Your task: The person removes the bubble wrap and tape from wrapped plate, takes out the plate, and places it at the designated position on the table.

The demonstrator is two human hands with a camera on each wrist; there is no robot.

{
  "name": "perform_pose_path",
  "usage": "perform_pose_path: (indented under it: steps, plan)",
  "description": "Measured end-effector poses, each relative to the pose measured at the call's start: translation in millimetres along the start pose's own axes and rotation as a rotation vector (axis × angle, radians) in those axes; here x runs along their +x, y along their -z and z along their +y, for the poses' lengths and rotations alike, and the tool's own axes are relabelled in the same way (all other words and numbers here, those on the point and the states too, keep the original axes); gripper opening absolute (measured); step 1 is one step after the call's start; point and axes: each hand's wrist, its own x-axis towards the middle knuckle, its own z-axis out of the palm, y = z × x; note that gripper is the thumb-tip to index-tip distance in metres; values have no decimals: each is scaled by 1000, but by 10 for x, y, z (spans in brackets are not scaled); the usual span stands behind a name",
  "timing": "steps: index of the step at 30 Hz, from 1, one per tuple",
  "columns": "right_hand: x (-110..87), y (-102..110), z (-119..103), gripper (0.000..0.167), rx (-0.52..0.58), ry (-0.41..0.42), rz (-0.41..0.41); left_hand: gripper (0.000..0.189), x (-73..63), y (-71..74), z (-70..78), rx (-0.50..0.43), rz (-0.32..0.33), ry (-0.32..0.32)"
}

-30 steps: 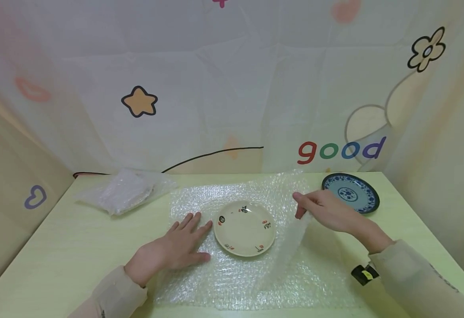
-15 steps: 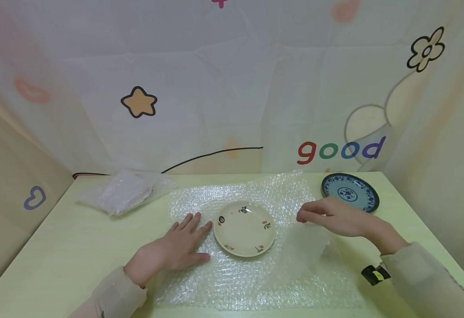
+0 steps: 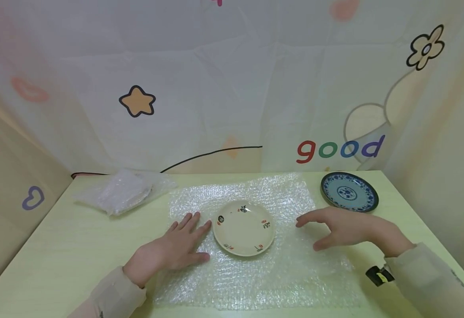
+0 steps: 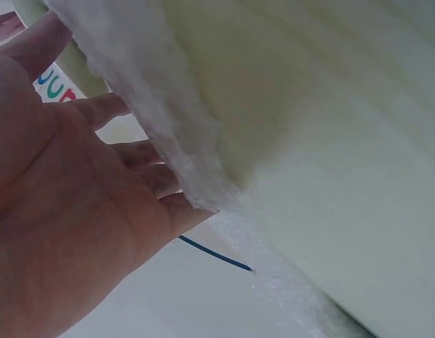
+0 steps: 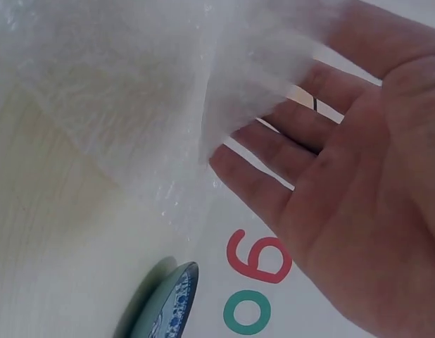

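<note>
A cream plate [image 3: 243,229] with small printed motifs lies on a spread sheet of bubble wrap [image 3: 216,287] at mid-table. Left of the plate, my left hand [image 3: 172,247] rests on the wrap, fingers spread and straight. My right hand [image 3: 345,225] is over the wrap's right side, thumb and fingers apart. Beneath it lies a thin translucent flap [image 3: 299,265]. In the right wrist view the flap [image 5: 253,77] is at the fingertips [image 5: 228,165]; whether they touch it I cannot tell. No object is pinched in either hand.
A blue patterned plate [image 3: 348,192] with a dark rim sits at the table's back right, close behind the right hand. A bubble-wrapped bundle [image 3: 124,192] lies at the back left. A printed curtain [image 3: 216,101] hangs behind the table [image 3: 69,260].
My right hand let go of the raised flap, which dropped flatter to the right of the cream plate. The hand moved slightly right and toward me, and its fingers spread. My left hand stayed put.
</note>
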Motion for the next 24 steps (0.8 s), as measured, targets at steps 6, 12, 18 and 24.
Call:
perform_pose_path:
  steps: [6, 12, 18, 24]
  plan:
    - [18, -74, -8, 71, 3, -18, -35, 81, 3, 17, 7, -3, -6, 2]
    - [28, -160, -19, 83, 36, -19, -53, 81, 4, 24, 14, -4, -6, 1]
    - [35, -242, -33, 90, 52, -54, -69, 81, 8, 41, 12, -10, -14, -1]
    - [70, -303, -27, 95, 11, -44, -65, 80, 28, 52, -55, -37, -19, -14]
